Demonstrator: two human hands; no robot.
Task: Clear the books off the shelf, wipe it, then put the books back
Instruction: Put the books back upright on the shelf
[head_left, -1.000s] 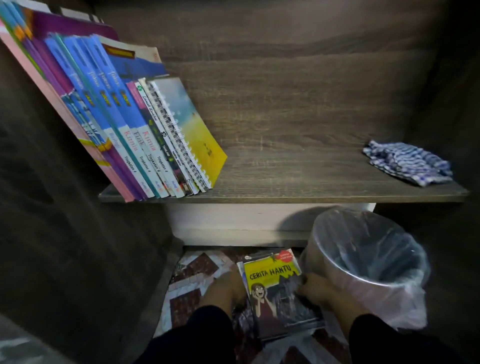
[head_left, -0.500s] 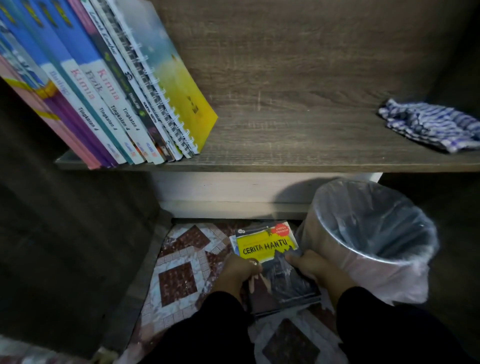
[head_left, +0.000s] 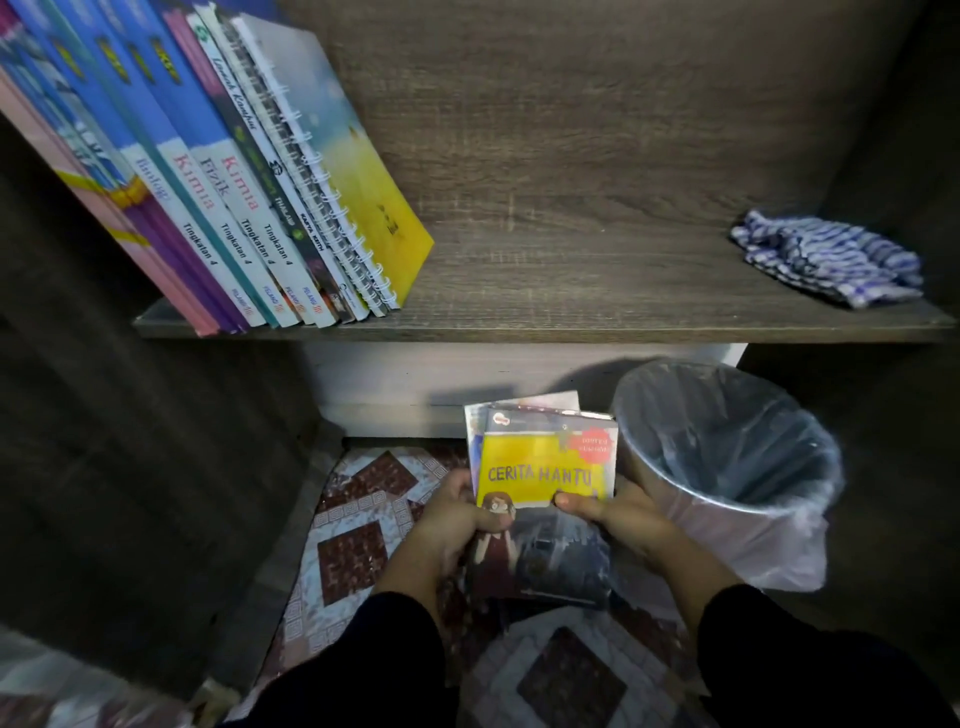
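Together, hands (head_left: 540, 525) around books (head_left: 545, 478).

You are wearing long black sleeves on both arms; the left sleeve (head_left: 363, 670) and the right sleeve (head_left: 810, 670) are both reaching down to the wrist and ending there in a plain edge, with no cuff, button or marking showing. The fabric is looking dark and matte, with no pattern to make out in this light. Your left hand (head_left: 457, 525) and right hand (head_left: 618, 514) are bare, wearing no gloves, rings or watch.
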